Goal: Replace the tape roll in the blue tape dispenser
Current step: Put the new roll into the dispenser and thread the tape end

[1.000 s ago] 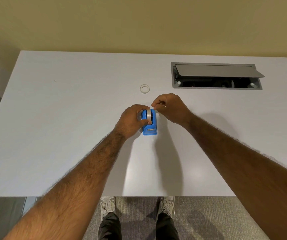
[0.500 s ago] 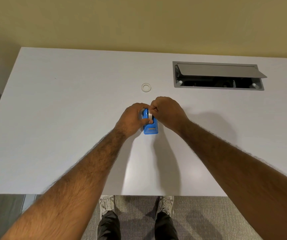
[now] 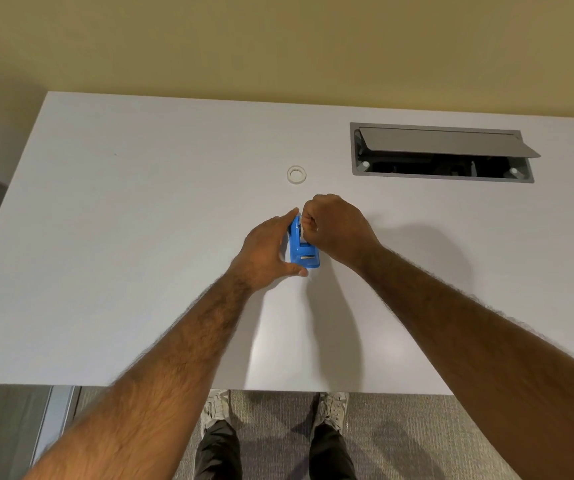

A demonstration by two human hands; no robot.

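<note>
The blue tape dispenser (image 3: 304,252) stands on the white table (image 3: 140,237), its cutter end toward me. My left hand (image 3: 268,251) wraps its left side, index finger along the top and thumb at the near corner. My right hand (image 3: 337,230) is closed over the dispenser's right upper part, fingers pinched at the tape roll, which is mostly hidden under them. A small white empty tape ring (image 3: 296,174) lies flat on the table beyond the hands.
A grey cable hatch (image 3: 441,152) with its lid tilted open is set into the table at the back right. The yellow wall runs behind the table. My shoes and carpet show below the near table edge.
My right hand has come down from beside the dispenser onto its top right. My left hand has spread along the dispenser's left side, uncovering more of the blue body.
</note>
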